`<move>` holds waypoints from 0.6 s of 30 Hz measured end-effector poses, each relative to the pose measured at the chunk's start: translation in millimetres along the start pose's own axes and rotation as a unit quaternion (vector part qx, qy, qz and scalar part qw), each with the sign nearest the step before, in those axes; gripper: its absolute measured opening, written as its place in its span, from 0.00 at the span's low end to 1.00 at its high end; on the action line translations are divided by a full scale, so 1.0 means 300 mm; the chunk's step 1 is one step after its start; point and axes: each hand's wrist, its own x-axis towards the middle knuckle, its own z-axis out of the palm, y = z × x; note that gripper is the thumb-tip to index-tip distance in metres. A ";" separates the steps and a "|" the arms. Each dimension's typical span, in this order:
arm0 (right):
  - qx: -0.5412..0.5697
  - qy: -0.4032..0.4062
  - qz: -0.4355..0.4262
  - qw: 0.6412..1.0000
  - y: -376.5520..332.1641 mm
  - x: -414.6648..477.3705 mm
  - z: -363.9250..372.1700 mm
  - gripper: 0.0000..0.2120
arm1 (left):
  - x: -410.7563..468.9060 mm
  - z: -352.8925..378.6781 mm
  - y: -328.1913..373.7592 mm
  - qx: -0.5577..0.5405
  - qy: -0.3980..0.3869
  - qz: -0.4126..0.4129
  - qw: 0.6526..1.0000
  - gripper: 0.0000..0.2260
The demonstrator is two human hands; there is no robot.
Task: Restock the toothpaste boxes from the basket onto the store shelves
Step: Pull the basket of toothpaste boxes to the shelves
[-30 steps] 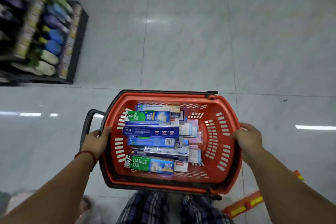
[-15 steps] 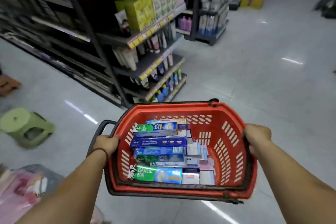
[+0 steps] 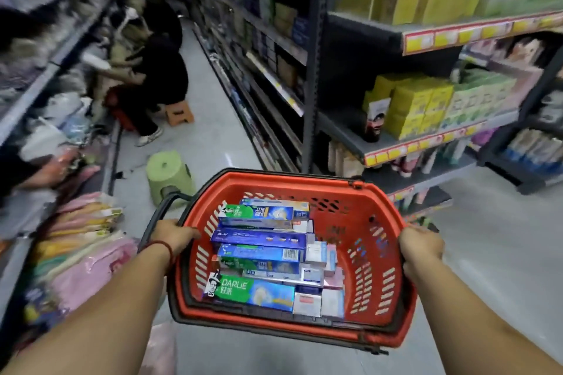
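Note:
A red plastic basket hangs in front of me at waist height, carried between both hands. My left hand grips its left rim and my right hand grips its right rim. Several toothpaste boxes lie stacked inside, mostly blue and green; a green Darlie box is nearest me. Small white and pink boxes fill the space to their right. Dark shelves with yellow and green packs stand ahead on the right.
An aisle opens ahead to the left. A green stool stands on the floor just beyond the basket. Farther in, a person in black sits beside an orange stool. Pink and yellow packets fill low shelves at my left.
The view has swung up and to the left, from bare floor to the shelf end and then into the aisle. Both hands have kept their hold on the basket rims.

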 end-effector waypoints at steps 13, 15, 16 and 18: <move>-0.133 -0.152 -0.087 0.976 -0.283 0.139 1.137 0.20 | 0.613 -0.241 -0.114 -0.057 0.136 -0.157 0.977 0.11; -0.142 -0.147 -0.062 0.977 -0.284 0.153 1.301 0.19 | 0.765 -0.290 -0.092 -0.050 0.121 -0.166 0.977 0.10; -0.148 -0.145 -0.052 0.977 -0.291 0.158 1.377 0.19 | 0.843 -0.313 -0.086 -0.042 0.115 -0.171 0.978 0.11; -0.147 -0.150 -0.043 0.977 -0.330 0.150 1.515 0.18 | 0.980 -0.353 -0.056 -0.033 0.114 -0.176 0.977 0.11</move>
